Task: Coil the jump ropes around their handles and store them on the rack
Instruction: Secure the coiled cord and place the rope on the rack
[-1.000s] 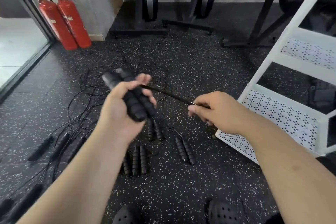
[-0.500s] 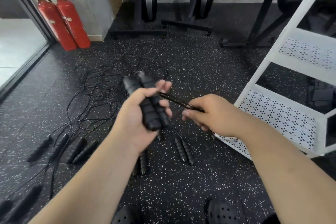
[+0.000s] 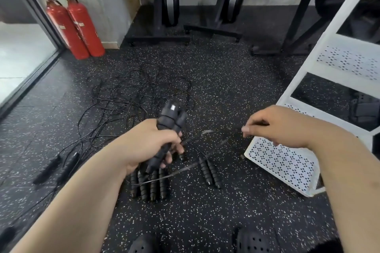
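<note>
Head view: I see the left hand (image 3: 148, 146) wrapped round a pair of black handles (image 3: 169, 117). Their long axis is tilted, free ends pointing up and away toward the loose cords (image 3: 133, 92) on the floor. The right hand (image 3: 275, 127) pinches the blurred rope (image 3: 206, 132) running back to the handles, just beside the white rack (image 3: 281, 162).

Two black ribbed handles (image 3: 169, 121) sit side by side in the grip of the left hand (image 3: 148, 146), tilted with their upper ends pointing away. Their thin black cord (image 3: 205, 132) is blurred and seems to run across to the right hand (image 3: 275, 125), which pinches it. On the floor below lie four more handles (image 3: 150, 186) in a row, with a further pair (image 3: 209, 172) near them. Beyond sprawls a tangle of loose cords (image 3: 133, 96). The white rack (image 3: 283, 162), with perforated shelves, stands at the right.
</note>
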Motion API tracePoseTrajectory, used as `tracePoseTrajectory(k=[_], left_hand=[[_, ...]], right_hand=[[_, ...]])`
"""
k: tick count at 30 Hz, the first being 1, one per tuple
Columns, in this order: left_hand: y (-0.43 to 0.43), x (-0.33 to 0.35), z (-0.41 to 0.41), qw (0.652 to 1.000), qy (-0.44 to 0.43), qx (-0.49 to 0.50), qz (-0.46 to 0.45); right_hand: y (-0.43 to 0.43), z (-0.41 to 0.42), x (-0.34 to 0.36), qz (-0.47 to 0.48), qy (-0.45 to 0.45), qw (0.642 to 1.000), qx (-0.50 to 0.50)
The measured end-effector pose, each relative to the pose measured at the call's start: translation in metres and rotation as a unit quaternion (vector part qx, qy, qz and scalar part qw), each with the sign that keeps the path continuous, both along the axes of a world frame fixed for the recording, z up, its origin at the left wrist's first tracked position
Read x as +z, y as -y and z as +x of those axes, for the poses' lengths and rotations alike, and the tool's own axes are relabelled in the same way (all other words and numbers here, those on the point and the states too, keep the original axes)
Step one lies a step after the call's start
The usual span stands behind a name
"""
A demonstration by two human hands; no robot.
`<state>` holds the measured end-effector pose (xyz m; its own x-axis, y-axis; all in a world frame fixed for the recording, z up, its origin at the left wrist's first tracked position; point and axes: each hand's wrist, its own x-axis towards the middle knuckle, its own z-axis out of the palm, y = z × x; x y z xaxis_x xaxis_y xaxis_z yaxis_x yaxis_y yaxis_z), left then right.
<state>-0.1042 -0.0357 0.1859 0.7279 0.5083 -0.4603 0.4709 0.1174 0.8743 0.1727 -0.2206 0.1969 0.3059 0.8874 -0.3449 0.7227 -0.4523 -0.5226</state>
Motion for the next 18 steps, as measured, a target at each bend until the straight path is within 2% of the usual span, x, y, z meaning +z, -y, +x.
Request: tracePoseTrajectory(k=[5,8,12,15,17,18], left_hand=[[0.004,-0.001,0.003,0.996,0.056,-0.046,0.057],[0.004,0.001,0.003,0.991,0.092,-0.078,0.057],[0.005,-0.001,0.005,0.986,0.121,-0.111,0.024],[0.007,-0.004,0.005,0.985,0.125,-0.123,0.002],[0.007,-0.005,0.006,0.984,0.11,-0.131,0.047],[0.008,-0.006,0.007,0.982,0.09,-0.131,0.107]], right_hand=[[-0.01,-0.04,-0.004,-0.111,-0.007,0.99,0.091],[-0.019,-0.066,-0.017,-0.127,0.005,0.983,0.134],[-0.027,-0.065,-0.021,-0.006,0.052,0.99,0.128],[-0.026,-0.058,-0.007,0.109,0.048,0.992,0.053],[-0.025,-0.056,0.0,0.183,0.067,0.981,-0.012],[-0.025,-0.056,0.002,0.226,0.07,0.971,-0.043]])
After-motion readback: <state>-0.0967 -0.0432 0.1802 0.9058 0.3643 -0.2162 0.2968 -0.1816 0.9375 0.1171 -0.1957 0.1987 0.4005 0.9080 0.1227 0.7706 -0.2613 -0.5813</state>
